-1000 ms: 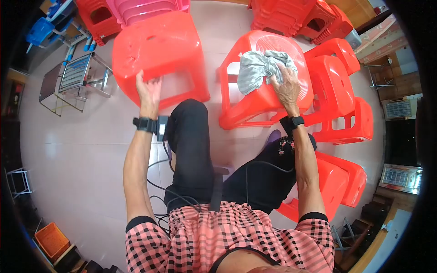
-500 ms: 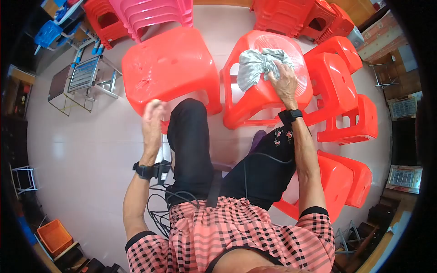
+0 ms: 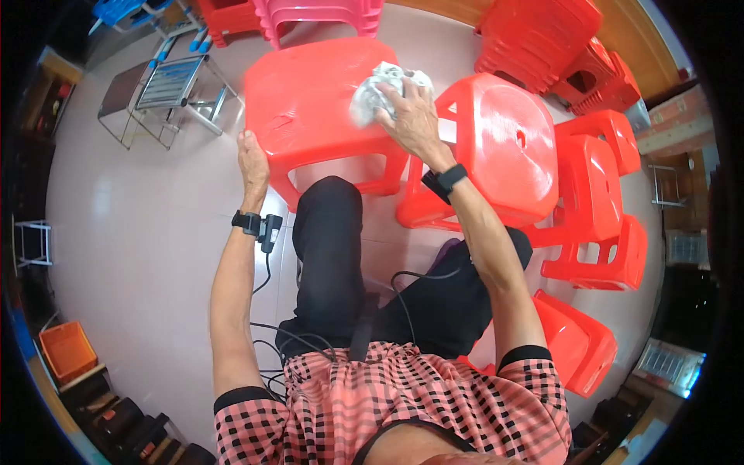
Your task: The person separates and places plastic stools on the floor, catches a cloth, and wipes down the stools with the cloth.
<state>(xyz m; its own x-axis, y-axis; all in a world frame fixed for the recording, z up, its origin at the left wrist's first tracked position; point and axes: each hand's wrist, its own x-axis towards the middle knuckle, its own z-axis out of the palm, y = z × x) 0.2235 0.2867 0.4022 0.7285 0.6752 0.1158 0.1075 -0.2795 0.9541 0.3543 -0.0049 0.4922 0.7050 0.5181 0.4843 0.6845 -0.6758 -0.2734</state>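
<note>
A red plastic stool point(image 3: 310, 93) stands in front of my left knee. My left hand point(image 3: 253, 161) touches its near left corner, fingers closed around the edge. A crumpled pale grey cloth point(image 3: 380, 97) lies on the right side of that stool's seat, with my right hand point(image 3: 411, 116) on it, fingers gripping the fabric. The cloth's left edge is blurred. A second red stool point(image 3: 511, 147), with a shiny seat, is just right of the first, below and beside my right hand.
More red stools point(image 3: 585, 186) stand at the right, and another point(image 3: 566, 341) beside my right leg. A pink stool point(image 3: 318, 15) and stacked red stools point(image 3: 535, 39) are beyond. A metal rack point(image 3: 174, 81) stands at the left; an orange crate point(image 3: 68, 349) is lower left.
My right hand has carried the cloth left from the right stool onto the left stool. My left hand, lifted off half a second ago, is back at the left stool's corner. The view has shifted.
</note>
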